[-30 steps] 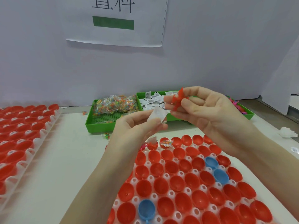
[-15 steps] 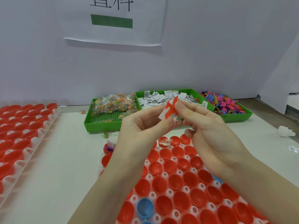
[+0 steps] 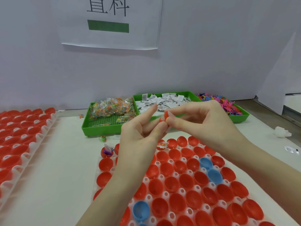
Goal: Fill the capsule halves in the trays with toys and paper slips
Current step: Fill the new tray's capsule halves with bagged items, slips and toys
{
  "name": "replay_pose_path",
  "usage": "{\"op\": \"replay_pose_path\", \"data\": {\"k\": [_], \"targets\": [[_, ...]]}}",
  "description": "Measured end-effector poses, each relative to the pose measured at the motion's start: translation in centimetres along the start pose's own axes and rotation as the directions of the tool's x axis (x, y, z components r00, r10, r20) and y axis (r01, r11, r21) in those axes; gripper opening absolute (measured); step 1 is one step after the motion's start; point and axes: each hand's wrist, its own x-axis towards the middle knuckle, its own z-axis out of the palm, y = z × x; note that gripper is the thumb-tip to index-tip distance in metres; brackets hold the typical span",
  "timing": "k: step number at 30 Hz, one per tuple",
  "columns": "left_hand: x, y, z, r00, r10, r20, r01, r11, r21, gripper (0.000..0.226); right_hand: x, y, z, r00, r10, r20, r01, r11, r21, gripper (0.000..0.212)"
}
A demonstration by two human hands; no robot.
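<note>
At the centre of the head view, I am pinching a small red toy between my left hand and right hand, bundling it with a paper slip so both drop together into one capsule half in the tray filling the lower right, where most halves are sitting empty

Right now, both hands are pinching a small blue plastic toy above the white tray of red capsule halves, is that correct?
Not quite: the head view shows the small plastic toy is red, not blue. The left hand and right hand do pinch it together above the white tray of red capsule halves.
</note>
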Motion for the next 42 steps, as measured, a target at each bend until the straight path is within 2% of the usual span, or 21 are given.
{"op": "replay_pose_path", "data": {"k": [3,4,6,8,11,13,14,15,16,19,22,25,28,32,38,40,42], "targets": [[1.3,-0.2,0.8,0.995,-0.068,0.07,0.063,0.996,0.064,0.05,1.0,0.6,-0.9,0.996,-0.068,-0.056,0.056,0.978,-0.202,0.013],[2.1,-0.4,1.1,0.991,-0.088,0.098,0.074,0.988,0.139,0.049,1.4,0.9,-1.1,0.994,-0.078,-0.08,0.057,0.969,-0.241,0.011],[3.9,-1.1,1.2,0.983,-0.085,0.162,0.015,0.92,0.392,0.047,2.1,2.0,-1.4,0.991,-0.083,-0.103,0.051,0.958,-0.284,0.005],[5.5,-2.1,1.0,0.961,-0.115,0.251,-0.073,0.771,0.633,0.054,2.7,3.7,-1.5,0.995,-0.013,-0.1,-0.019,0.951,-0.31,0.018],[6.6,-4.0,0.3,0.919,-0.264,0.293,-0.156,0.439,0.885,0.065,3.3,6.6,-1.1,0.987,0.125,-0.103,-0.154,0.921,-0.358,0.017],[6.9,-5.4,0.1,0.881,-0.358,0.308,-0.254,0.19,0.948,0.07,3.3,8.1,-0.5,0.985,0.143,-0.093,-0.167,0.921,-0.353,0.011],[7.0,-6.0,0.0,0.869,-0.385,0.31,-0.291,0.108,0.951,0.07,3.3,8.6,-0.3,0.986,0.143,-0.08,-0.162,0.921,-0.355,0.01],[7.1,-6.4,0.0,0.864,-0.394,0.313,-0.31,0.074,0.948,0.068,3.2,9.1,-0.1,0.987,0.147,-0.069,-0.162,0.918,-0.363,0.014],[7.3,-6.7,0.0,0.862,-0.395,0.319,-0.31,0.088,0.947,0.065,3.2,9.5,0.1,0.986,0.155,-0.06,-0.166,0.912,-0.375,0.017],[7.6,-7.1,0.1,0.852,-0.391,0.349,-0.283,0.219,0.934,0.05,3.0,10.0,0.5,0.987,0.159,-0.019,-0.154,0.902,-0.403,0.015],[7.6,-7.4,-0.1,0.853,-0.371,0.366,-0.285,0.256,0.924,0.041,2.7,10.3,0.8,0.993,0.116,0.026,-0.094,0.895,-0.437,0.014],[7.7,-7.7,-0.2,0.852,-0.361,0.379,-0.287,0.283,0.915,0.041,2.7,10.2,0.8,0.997,0.054,0.048,-0.018,0.83,-0.558,0.014],[7.8,-7.8,-0.2,0.85,-0.339,0.403,-0.321,0.274,0.907,0.041,2.8,10.0,0.7,0.997,0.016,0.079,0.039,0.758,-0.651,0.012],[7.7,-7.9,-0.1,0.852,-0.326,0.409,-0.341,0.245,0.907,0.043,3.1,9.9,0.6,0.985,0.066,0.161,0.066,0.713,-0.698,0.01],[7.8,-7.8,-0.1,0.839,-0.346,0.42,-0.38,0.18,0.907,0.047,3.7,8.8,-0.6,0.96,0.148,0.239,0.044,0.76,-0.648,0.019],[7.9,-7.6,-0.2,0.839,-0.333,0.431,-0.411,0.131,0.902,0.058,3.8,8.1,-1.2,0.956,0.152,0.253,0.049,0.762,-0.646,0.026],[7.8,-6.8,-0.5,0.843,-0.304,0.444,-0.426,0.125,0.896,0.07,3.9,7.7,-2.4,0.969,0.105,0.224,0.039,0.83,-0.556,0.02]]}}
